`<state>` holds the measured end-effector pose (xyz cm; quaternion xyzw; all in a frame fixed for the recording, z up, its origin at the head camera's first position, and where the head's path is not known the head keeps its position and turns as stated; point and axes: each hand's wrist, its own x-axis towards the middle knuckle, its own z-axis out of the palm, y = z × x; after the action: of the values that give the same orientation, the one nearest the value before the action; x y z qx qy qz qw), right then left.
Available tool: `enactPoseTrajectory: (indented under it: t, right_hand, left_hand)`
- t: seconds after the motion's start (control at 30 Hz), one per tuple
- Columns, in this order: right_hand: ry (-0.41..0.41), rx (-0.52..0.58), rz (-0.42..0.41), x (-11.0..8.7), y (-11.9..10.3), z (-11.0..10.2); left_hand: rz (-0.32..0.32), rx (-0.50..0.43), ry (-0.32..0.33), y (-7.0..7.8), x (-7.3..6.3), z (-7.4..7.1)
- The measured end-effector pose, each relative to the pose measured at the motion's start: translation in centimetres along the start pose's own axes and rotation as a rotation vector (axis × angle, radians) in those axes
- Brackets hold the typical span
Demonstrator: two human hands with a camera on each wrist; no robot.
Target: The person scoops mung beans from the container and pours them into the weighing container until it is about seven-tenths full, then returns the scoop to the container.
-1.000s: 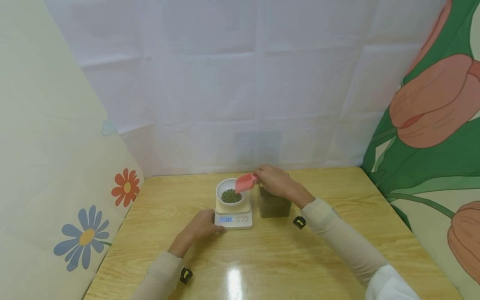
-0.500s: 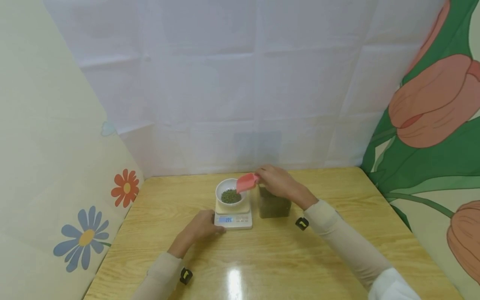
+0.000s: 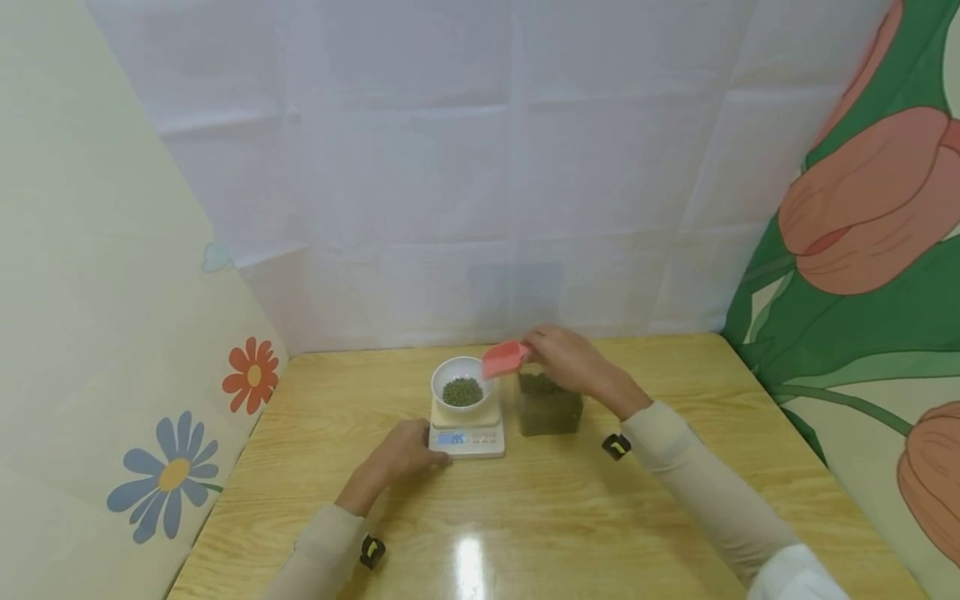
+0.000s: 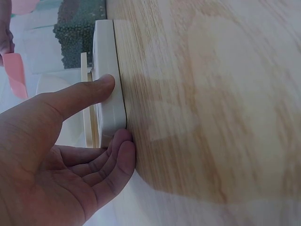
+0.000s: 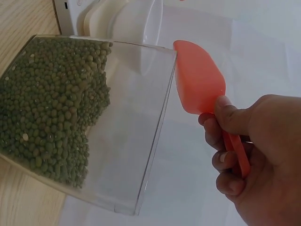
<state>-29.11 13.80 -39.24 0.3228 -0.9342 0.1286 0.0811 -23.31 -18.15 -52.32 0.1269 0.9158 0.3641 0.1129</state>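
My right hand (image 3: pixel 566 358) grips a pinkish-red scoop (image 3: pixel 502 359) by its handle, thumb on top. The scoop is tilted, its lip near the right rim of a white bowl (image 3: pixel 448 369); no beans show in it in the right wrist view. Green mung beans (image 3: pixel 462 392) lie in the bowl, which sits on a white kitchen scale (image 3: pixel 489 450) with a lit display. My left hand (image 3: pixel 405 450) holds the scale's front left corner, thumb on the front edge and fingers curled at the side. Below my right hand stands a clear box (image 5: pixel 141 155) partly filled with mung beans (image 5: pixel 51 103).
Everything stands on a wood-grain table (image 3: pixel 525 525) toward its back edge. A white sheet (image 3: pixel 420 208) hangs behind. Flower-printed panels (image 3: pixel 150 333) flank the table on both sides.
My right hand has moved the scoop to the right, from over the bowl to its right rim. The left hand has stayed on the scale, and the display digits have changed.
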Motion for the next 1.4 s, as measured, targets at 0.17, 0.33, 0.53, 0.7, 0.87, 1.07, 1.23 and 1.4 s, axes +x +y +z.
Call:
enactPoseTrajectory:
  t: [0.17,0.33,0.53,0.7,0.87,1.07,1.23,1.4]
  right_hand:
    - [0.006,-0.005,0.013,-0.3,0.3,-0.6]
    - [-0.003,-0.008,0.048,-0.7,0.6,-1.3]
    - [0.0,-0.01,0.065,-1.3,1.2,-1.8]
    - [0.011,-0.011,0.066,-1.9,1.6,-2.3]
    - [0.016,-0.015,0.075,-2.5,2.0,-2.9]
    - [0.055,-0.054,0.049,-3.0,2.5,-3.5]
    - [0.062,-0.071,0.052,-3.5,2.8,-3.8]
    - [0.042,-0.075,0.079,-3.9,2.7,-4.2]
  left_hand:
    - [0.0,0.002,-0.005,0.0,0.0,0.0]
    - [0.001,0.01,-0.009,0.1,0.0,0.0]
    - [-0.001,0.02,-0.011,0.1,0.0,0.0]
    - [0.0,0.016,-0.01,0.2,0.0,0.0]
    - [0.005,0.021,-0.01,0.1,0.0,-0.1]
    - [-0.005,0.03,-0.01,0.1,0.0,-0.2]
    - [-0.005,0.033,-0.014,0.1,0.0,-0.2]
    - [-0.005,0.029,-0.016,0.1,0.0,-0.2]
